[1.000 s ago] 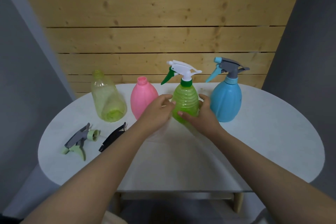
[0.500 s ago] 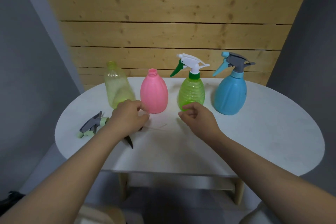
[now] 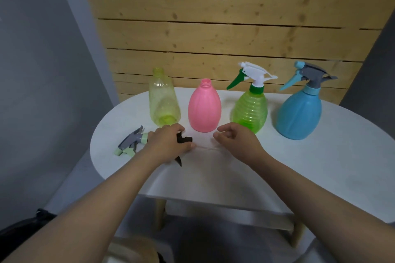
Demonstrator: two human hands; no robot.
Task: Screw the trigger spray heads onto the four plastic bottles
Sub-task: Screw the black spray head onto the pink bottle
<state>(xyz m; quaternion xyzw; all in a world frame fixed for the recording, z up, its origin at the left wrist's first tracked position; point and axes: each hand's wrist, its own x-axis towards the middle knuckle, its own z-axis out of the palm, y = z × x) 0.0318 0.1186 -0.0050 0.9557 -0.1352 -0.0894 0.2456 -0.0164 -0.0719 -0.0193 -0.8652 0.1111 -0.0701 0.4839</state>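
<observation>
Closing around the black spray head (image 3: 184, 139) before the pink bottle (image 3: 204, 107), the left hand (image 3: 168, 142) grips; right hand (image 3: 235, 139) hovers loosely curled, empty; lifting to its neck comes next.

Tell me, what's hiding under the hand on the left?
Under the left hand lies a black spray head on the white table. Its cap end pokes out by the fingers, and its pointed trigger tip shows below the hand. The middle part is covered.
</observation>
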